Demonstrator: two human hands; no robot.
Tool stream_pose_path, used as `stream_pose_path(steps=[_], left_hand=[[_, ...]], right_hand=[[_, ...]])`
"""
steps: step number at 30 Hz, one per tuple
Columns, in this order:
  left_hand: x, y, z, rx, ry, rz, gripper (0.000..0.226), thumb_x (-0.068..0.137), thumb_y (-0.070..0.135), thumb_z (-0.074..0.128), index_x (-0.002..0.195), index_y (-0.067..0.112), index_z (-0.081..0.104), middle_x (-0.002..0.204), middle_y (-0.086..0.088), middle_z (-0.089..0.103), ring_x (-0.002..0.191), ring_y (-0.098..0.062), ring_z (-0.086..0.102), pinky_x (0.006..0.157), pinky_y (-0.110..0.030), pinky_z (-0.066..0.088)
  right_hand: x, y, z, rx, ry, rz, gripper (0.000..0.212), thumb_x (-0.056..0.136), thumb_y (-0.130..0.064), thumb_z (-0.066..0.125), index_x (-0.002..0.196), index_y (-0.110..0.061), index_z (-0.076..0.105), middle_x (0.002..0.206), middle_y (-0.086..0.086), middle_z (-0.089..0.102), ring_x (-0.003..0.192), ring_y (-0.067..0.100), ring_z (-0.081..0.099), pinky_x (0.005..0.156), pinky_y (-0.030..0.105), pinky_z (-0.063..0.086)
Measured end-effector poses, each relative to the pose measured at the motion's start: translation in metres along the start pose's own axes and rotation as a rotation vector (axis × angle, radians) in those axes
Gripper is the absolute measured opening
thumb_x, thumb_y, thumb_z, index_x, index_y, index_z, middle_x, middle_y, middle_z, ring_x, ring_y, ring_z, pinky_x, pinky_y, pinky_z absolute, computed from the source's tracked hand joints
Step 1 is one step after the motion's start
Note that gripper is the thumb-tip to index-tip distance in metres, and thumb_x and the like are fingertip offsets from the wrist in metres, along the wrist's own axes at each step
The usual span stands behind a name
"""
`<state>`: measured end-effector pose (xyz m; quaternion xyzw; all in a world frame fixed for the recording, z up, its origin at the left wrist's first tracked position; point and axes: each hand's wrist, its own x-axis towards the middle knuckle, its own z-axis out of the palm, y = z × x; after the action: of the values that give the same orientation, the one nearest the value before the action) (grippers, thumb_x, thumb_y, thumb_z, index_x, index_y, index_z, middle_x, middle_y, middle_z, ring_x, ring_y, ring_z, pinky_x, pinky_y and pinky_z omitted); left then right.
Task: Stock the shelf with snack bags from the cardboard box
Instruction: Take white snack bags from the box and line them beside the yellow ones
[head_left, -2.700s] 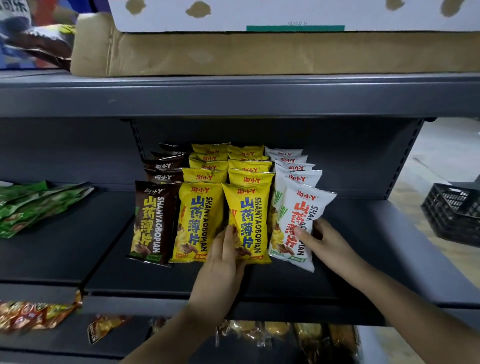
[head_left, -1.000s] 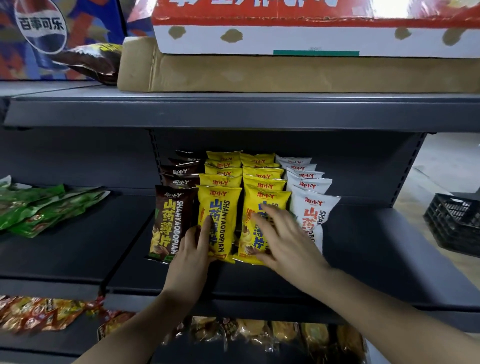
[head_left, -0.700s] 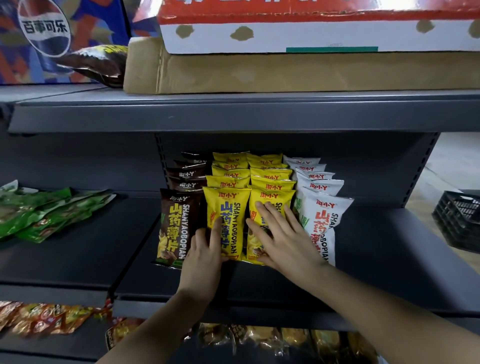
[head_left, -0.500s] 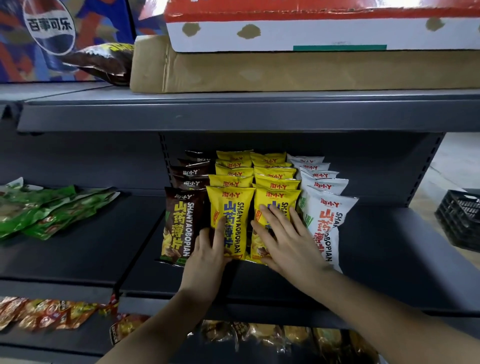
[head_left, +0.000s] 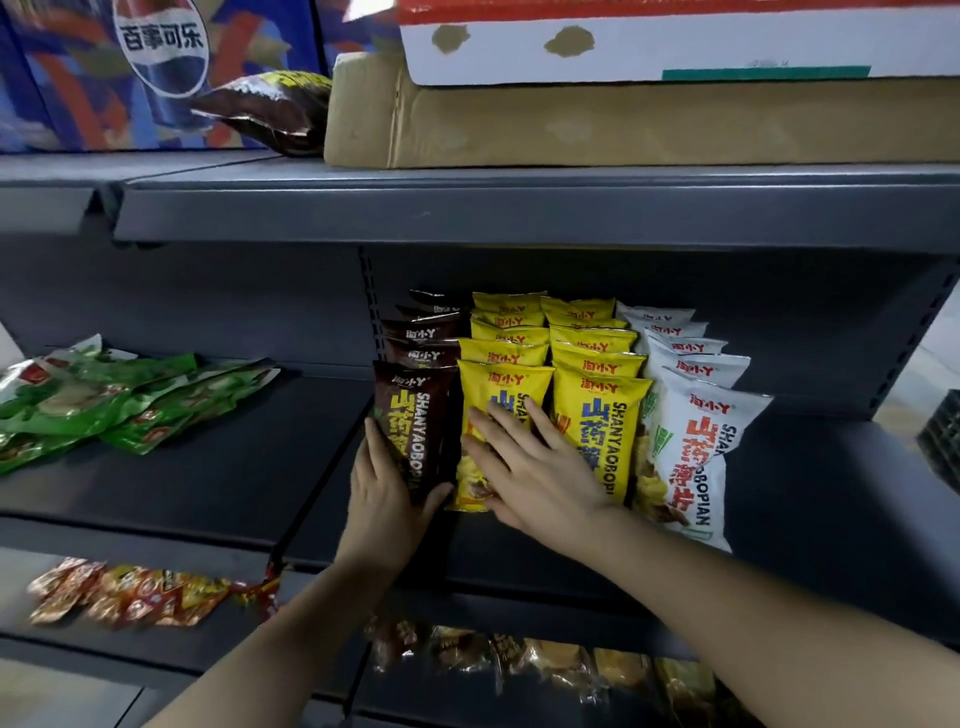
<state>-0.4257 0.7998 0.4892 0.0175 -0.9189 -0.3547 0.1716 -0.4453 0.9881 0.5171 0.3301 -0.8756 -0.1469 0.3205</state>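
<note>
Four rows of snack bags stand on the dark grey shelf (head_left: 810, 488): a brown row, two yellow rows and a white row. My left hand (head_left: 387, 499) clasps the lower part of the front brown bag (head_left: 410, 415), fingers along its left edge and thumb at its bottom right. My right hand (head_left: 524, 467) lies flat with spread fingers on the front bag of the left yellow row (head_left: 501, 387). The second yellow front bag (head_left: 597, 431) and the white front bag (head_left: 696, 457) stand untouched to the right. A cardboard box (head_left: 623, 124) lies on the shelf above.
Green packets (head_left: 104, 400) lie on the neighbouring shelf to the left. Red and orange packets (head_left: 130, 597) sit on the lower left shelf, more bags (head_left: 519, 654) below my arms. A brown bag (head_left: 265, 109) and a white carton (head_left: 675, 47) rest up top. A black crate (head_left: 940, 441) is at right.
My left hand has shifted left from the yellow bag onto the front brown bag. My right hand has slid left from the second yellow row onto the first yellow row.
</note>
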Motion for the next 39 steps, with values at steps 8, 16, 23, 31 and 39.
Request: stream_pose_path(steps=[8,16,23,31,39], left_hand=[[0.010,0.009,0.019,-0.134,0.127,-0.045,0.113,0.078,0.025,0.075,0.149,0.006,-0.010,0.137,-0.019,0.022,0.134,-0.034,0.020,0.112,-0.044,0.023],[0.013,0.003,0.021,-0.057,0.098,-0.003,0.111,0.077,0.030,0.075,0.149,0.003,-0.005,0.140,-0.026,0.024,0.133,-0.041,0.024,0.110,-0.049,0.025],[-0.017,0.016,0.018,0.201,0.280,0.159,0.080,0.091,0.049,0.034,0.145,-0.008,0.016,0.144,-0.032,0.025,0.136,-0.044,0.026,0.113,-0.054,0.023],[-0.071,0.086,0.044,0.112,0.120,0.673,0.047,0.086,0.014,0.040,0.132,0.003,0.038,0.127,-0.016,0.051,0.121,-0.026,0.044,0.104,-0.034,0.034],[-0.076,0.153,0.126,0.175,-0.011,0.593,0.078,0.065,0.002,0.076,0.131,0.005,0.036,0.128,-0.019,0.050,0.117,-0.034,0.055,0.092,-0.036,0.051]], right_hand=[[-0.002,0.006,0.010,-0.049,0.039,-0.007,0.072,0.072,-0.055,0.071,0.131,-0.018,0.054,0.146,0.006,0.046,0.135,0.024,0.043,0.113,0.049,0.031],[-0.001,0.007,0.009,-0.016,0.045,-0.018,0.067,0.072,-0.054,0.071,0.128,-0.019,0.057,0.142,0.005,0.050,0.133,0.023,0.045,0.112,0.048,0.033],[-0.019,0.013,-0.014,0.092,0.121,-0.008,0.040,0.084,-0.044,0.052,0.112,-0.017,0.063,0.133,0.005,0.056,0.121,0.022,0.053,0.102,0.039,0.042],[-0.112,0.042,-0.038,0.286,0.232,0.401,0.039,0.086,-0.035,0.049,0.119,-0.014,0.049,0.119,0.003,0.052,0.107,0.020,0.051,0.090,0.033,0.044],[-0.131,0.094,-0.027,0.876,0.167,1.021,0.047,0.091,-0.036,0.058,0.127,-0.008,0.051,0.123,0.007,0.050,0.117,0.015,0.045,0.081,0.005,0.031]])
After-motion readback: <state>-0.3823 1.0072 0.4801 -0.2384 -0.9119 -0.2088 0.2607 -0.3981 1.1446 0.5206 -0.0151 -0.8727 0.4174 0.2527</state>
